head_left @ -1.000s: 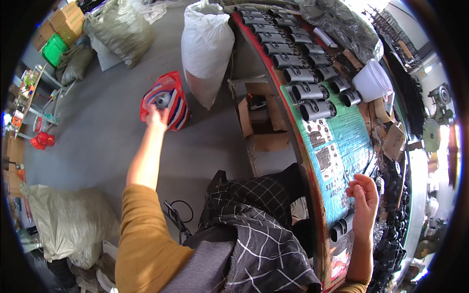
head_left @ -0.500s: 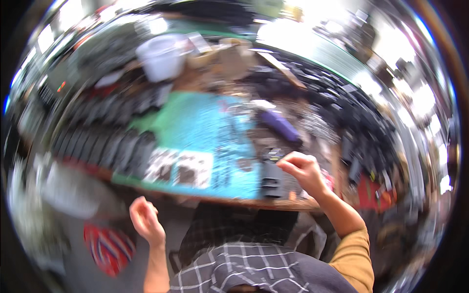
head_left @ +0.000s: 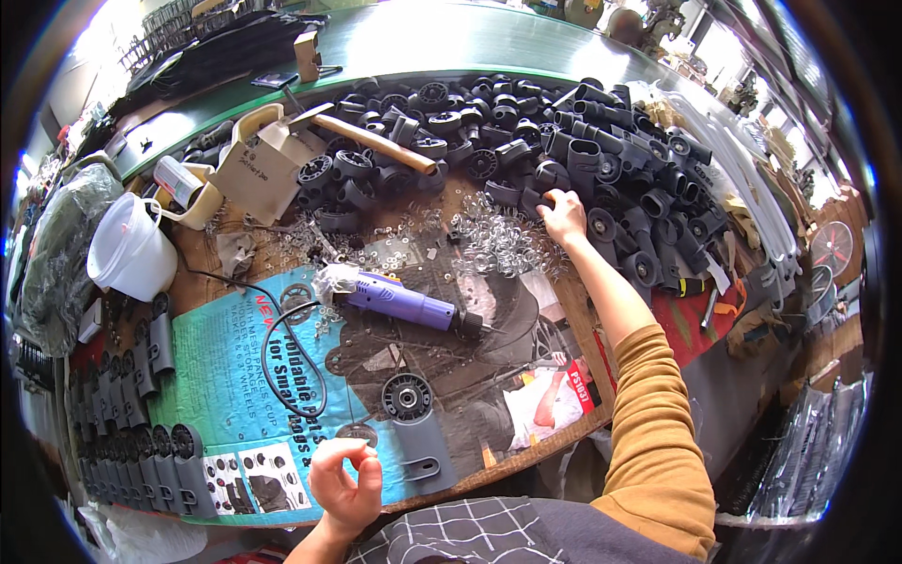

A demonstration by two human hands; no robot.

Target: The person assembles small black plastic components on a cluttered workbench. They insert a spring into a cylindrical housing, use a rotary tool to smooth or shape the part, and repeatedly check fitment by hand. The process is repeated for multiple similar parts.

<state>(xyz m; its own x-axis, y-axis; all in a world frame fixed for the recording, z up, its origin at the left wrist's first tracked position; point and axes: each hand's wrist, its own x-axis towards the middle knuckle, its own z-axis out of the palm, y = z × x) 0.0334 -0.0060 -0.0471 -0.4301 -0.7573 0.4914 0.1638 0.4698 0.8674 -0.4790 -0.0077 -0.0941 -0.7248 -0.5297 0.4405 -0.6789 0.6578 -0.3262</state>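
Note:
My right hand [head_left: 564,216] reaches to the near edge of a heap of black wheels and tube-shaped fittings [head_left: 446,122]. Its fingers close on a black plastic wheel part [head_left: 533,201], partly covered by the hand. My left hand [head_left: 346,484] is above the table's front edge, thumb and forefinger curled nearly together; anything between them is too small to make out. Beside it lies a dark grey leg-like fitting [head_left: 421,446] with a black wheel [head_left: 407,398] at its far end. A purple power tool [head_left: 399,301] with a dark cable lies mid-table.
Loose metal clips [head_left: 498,235] and small washers are scattered before the heap. A hammer [head_left: 376,143] rests on the parts. Far left stand a white bucket [head_left: 132,249] and an open cardboard box [head_left: 268,174]. Rows of finished-looking grey fittings [head_left: 164,470] line the left side, on printed blue card [head_left: 225,348].
The view has swung to the right and sharpened. My right hand has gone from the grey fitting near the front edge out to the black heap. My left hand has come up to the table edge.

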